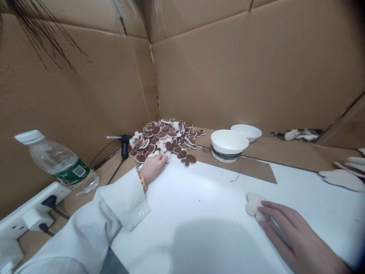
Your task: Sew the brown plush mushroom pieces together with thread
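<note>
My left hand (154, 166) reaches to the front edge of a heap of flower-shaped pieces (165, 133), brown with stitched lines on one face and whitish on the other. Its fingers are drawn together beside a pale piece; what they pinch, if anything, is hidden. A loose brown piece (186, 157) lies just right of the heap. At the lower right, my right hand (295, 232) is closed on a whitish flower-shaped piece (253, 203), thumb below and fingers above, low over the white board. Its lobes stick out past the fingertips.
A white bowl wound with black thread (229, 142) stands before another white bowl (246, 132). At left are a tilted water bottle (68, 163), a power strip (57, 196) and a black glue gun (124, 146). Whitish pieces (342, 179) lie far right. Cardboard walls (242, 68) surround the white board (205, 198).
</note>
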Available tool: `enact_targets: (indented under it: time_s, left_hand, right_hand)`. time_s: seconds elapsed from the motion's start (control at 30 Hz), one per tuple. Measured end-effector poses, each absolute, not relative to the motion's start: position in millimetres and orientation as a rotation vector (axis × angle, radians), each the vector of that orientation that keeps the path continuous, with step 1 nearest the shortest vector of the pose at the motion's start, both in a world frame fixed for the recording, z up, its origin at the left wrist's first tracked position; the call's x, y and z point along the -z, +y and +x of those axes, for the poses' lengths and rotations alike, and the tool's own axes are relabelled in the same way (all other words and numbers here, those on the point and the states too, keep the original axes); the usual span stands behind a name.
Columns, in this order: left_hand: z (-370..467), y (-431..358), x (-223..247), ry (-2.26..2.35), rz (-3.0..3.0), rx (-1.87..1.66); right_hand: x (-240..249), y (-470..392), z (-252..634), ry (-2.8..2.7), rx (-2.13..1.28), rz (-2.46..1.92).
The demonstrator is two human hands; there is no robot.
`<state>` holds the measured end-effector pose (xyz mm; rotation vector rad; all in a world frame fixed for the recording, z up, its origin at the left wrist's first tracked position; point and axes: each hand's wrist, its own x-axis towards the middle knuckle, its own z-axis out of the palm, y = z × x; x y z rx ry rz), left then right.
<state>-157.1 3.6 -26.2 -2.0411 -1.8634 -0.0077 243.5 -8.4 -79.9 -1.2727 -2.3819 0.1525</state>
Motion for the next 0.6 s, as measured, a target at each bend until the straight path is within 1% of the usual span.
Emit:
enact_targets:
  time_s: [0.27,0.4,0.5,0.6]
  left_hand:
    - [-151,4,28,-1.838,-2.05,0.035]
    - [-144,2,28,-1.783,-2.095,0.103]
    - [-120,-6,29,-1.686,-2.2,0.171]
    - [-79,-15,33,-1.54,-2.379,0.217]
  right_hand:
    - [79,-8,242,-2.338,-0.177,-1.353]
    - [74,-8,239,-2.326,-0.162,-1.413]
    - [64,-8,230,-2.3,-0.088,-1.465]
    - [56,-8,221,-2.366,-0.001,-1.408]
